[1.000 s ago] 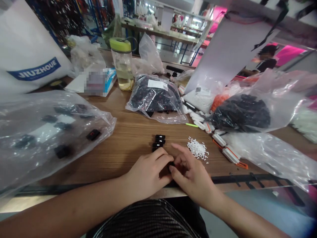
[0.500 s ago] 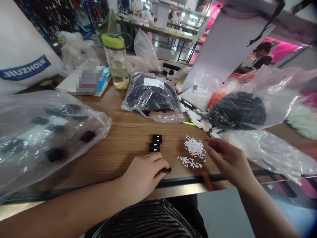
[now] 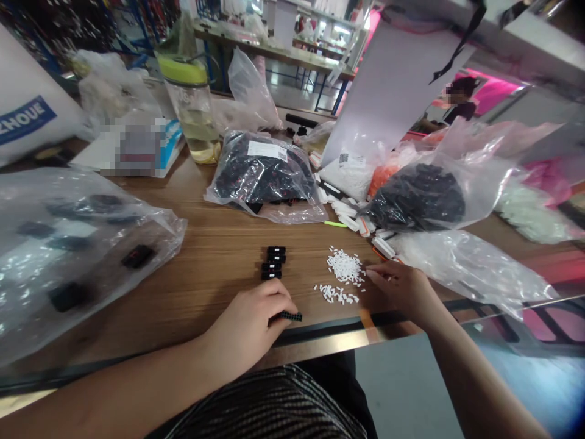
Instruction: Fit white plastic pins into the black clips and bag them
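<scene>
My left hand [image 3: 256,314] rests at the table's near edge, its fingers closed around a black connector housing [image 3: 292,316] with a grid of small holes at its exposed end. Just beyond it, several black connector housings [image 3: 274,258] stand in a stacked row, each showing white dots. To the right lies a heap of tiny white plugs [image 3: 345,267], with a smaller scatter of white plugs [image 3: 339,295] nearer me. My right hand [image 3: 404,286] is at the heap's right edge, thumb and fingertips pinched together. Whatever may be between those fingertips is too small to make out.
A clear bag of black parts [image 3: 265,177] lies behind the row. At left spreads a large plastic bag [image 3: 91,244]; a bottle [image 3: 192,116] stands behind. More bags [image 3: 420,195] and white strips [image 3: 345,210] are at right. A person [image 3: 457,107] sits far back.
My right hand has come down to the heap's right edge, and its fingers have closed into a pinch. The housing in my left hand has turned, showing its holes. The camera view has shifted.
</scene>
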Motion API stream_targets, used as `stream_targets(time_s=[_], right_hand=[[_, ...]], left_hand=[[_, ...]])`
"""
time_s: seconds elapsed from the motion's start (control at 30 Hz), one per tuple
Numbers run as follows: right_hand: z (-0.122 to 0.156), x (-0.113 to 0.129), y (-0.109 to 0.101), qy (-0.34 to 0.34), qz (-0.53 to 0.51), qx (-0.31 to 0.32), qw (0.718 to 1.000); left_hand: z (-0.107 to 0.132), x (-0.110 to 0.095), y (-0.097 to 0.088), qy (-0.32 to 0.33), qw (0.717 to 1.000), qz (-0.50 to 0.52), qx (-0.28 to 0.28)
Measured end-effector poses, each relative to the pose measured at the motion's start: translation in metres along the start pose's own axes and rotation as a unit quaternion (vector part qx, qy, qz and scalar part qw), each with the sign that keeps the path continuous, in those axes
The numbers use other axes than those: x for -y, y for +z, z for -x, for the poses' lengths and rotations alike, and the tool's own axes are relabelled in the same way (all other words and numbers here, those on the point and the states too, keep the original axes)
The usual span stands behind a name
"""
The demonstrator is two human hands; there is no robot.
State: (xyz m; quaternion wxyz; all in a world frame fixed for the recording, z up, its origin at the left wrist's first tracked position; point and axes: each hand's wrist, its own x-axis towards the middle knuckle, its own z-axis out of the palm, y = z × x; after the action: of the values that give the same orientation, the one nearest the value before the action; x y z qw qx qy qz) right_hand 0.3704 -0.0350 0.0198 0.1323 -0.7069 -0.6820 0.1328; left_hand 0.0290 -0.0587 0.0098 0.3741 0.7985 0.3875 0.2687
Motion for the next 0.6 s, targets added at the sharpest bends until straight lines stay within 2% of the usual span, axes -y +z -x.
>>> stream_targets(time_s=[0.17,0.3,0.4,0.6], right_hand=[[-0.002,0.006,0.004,0.006,0.006,-0.003,1.0],[0.001,0.008,-0.001,0.043,0.033,0.005,0.999],[0.004,0.004,-0.005,0.059,0.039,0.02,0.997],[0.008,0.005,-0.008,0.069,0.043,0.003,0.997]], left_hand=[[0.001,0.001,0.001,0.026,0.998,-0.047,0.009],[0.003,-0.001,0.001,0.023,0.994,-0.108,0.019],[0.003,-0.002,0.001,0.019,0.993,-0.113,0.023],[0.003,-0.005,0.001,0.003,0.994,-0.104,0.017]])
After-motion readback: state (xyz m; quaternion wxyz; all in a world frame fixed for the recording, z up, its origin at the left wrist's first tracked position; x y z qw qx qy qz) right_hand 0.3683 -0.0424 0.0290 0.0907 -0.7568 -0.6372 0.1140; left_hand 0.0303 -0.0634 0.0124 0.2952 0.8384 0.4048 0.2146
